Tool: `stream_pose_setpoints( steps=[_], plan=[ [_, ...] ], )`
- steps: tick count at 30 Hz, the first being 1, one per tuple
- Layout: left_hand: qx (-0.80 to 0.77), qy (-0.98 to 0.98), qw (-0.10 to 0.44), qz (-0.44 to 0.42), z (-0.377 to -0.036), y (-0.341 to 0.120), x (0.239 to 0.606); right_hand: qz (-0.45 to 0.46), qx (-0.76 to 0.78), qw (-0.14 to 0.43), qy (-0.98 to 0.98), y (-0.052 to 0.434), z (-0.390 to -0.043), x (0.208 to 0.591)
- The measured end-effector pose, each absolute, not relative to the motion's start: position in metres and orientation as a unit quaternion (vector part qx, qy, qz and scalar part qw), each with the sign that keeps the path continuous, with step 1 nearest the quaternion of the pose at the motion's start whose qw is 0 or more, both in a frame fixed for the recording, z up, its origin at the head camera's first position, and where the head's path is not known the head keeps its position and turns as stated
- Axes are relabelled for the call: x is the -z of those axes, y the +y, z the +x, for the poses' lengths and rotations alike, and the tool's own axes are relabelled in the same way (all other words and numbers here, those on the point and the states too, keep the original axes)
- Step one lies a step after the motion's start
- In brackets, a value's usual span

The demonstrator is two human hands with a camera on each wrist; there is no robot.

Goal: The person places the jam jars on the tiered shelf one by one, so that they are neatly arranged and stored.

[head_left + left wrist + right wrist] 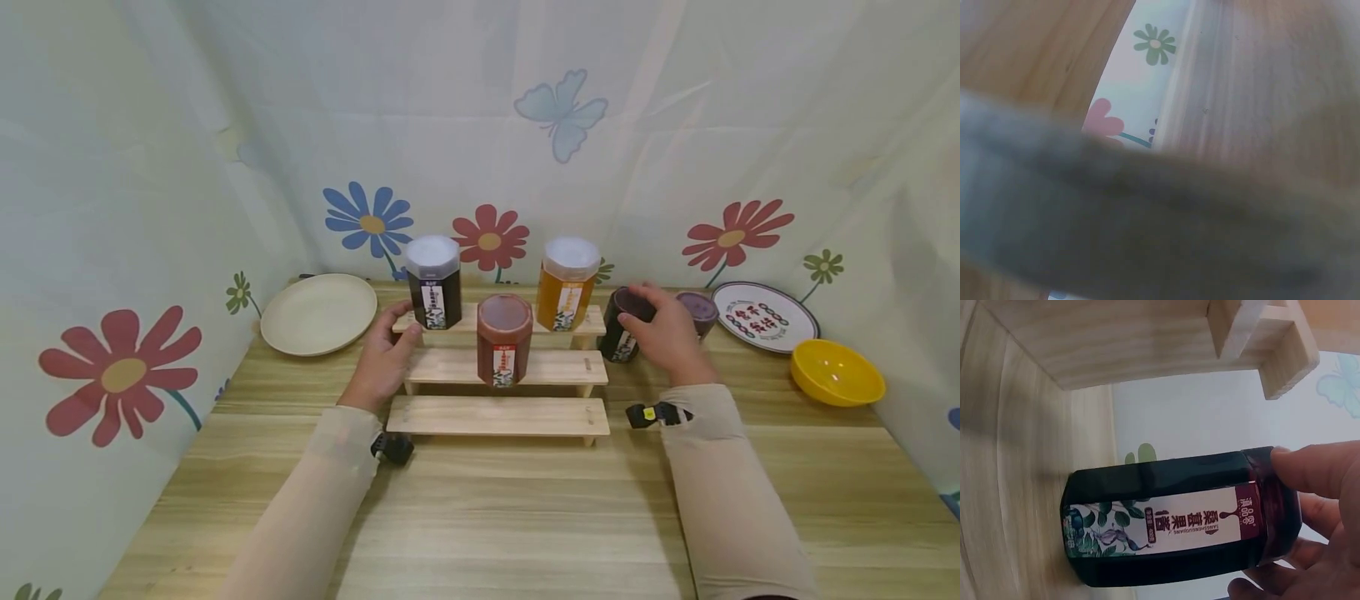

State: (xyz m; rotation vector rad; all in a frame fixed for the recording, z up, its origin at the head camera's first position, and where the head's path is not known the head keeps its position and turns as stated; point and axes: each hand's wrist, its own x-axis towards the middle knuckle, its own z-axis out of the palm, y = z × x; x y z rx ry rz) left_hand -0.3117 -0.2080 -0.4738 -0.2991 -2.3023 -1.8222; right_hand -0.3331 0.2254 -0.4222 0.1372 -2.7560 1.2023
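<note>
My right hand [671, 333] grips a dark jam jar [1166, 519] by its dark red lid, thumb on one side and fingers on the other. In the right wrist view the jar's base is close to the tabletop, beside the rack's right end. My left hand [381, 358] holds the left end of the top board of a wooden stepped rack [498, 415], thumb in front. On the top board stand a white-lidded dark jar [435, 283] and a white-lidded amber jar [567, 283]. A red-brown jar [505, 340] stands on the middle step.
Another jar with a purple lid [697, 310] stands behind my right hand. Right of it are a patterned plate [765, 317] and a yellow bowl [837, 372]. A cream plate [318, 314] lies at the back left. Blurred fabric [1147, 225] covers much of the left wrist view.
</note>
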Motion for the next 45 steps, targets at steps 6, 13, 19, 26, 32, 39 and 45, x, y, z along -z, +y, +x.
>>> stream_pose_setpoints(
  steps=[6, 13, 19, 26, 32, 39, 45],
  plan=[
    [0.616, -0.775, 0.096, -0.103, -0.311, -0.208, 0.473, 0.042, -0.396, 0.09, -0.913, 0.224, -0.333, 0.426],
    [0.618, -0.775, 0.089, -0.099, -0.311, -0.208, 0.473, 0.031, -0.391, 0.078, -0.916, 0.226, -0.332, 0.425],
    [0.615, -0.778, 0.084, -0.099, -0.309, -0.207, 0.469, 0.052, -0.378, 0.063, -0.922, 0.23, -0.331, 0.422],
    [0.613, -0.779, 0.088, -0.097, -0.312, -0.209, 0.472, 0.055, -0.37, 0.037, -0.927, 0.232, -0.333, 0.421],
    [0.616, -0.776, 0.088, -0.103, -0.311, -0.208, 0.471, 0.058, -0.371, 0.033, -0.926, 0.233, -0.332, 0.421],
    [0.618, -0.775, 0.088, -0.101, -0.31, -0.208, 0.47, 0.05, -0.376, 0.031, -0.925, 0.233, -0.332, 0.42],
    [0.617, -0.776, 0.085, -0.101, -0.309, -0.208, 0.469, 0.034, -0.385, 0.017, -0.922, 0.231, -0.331, 0.416]
  ],
)
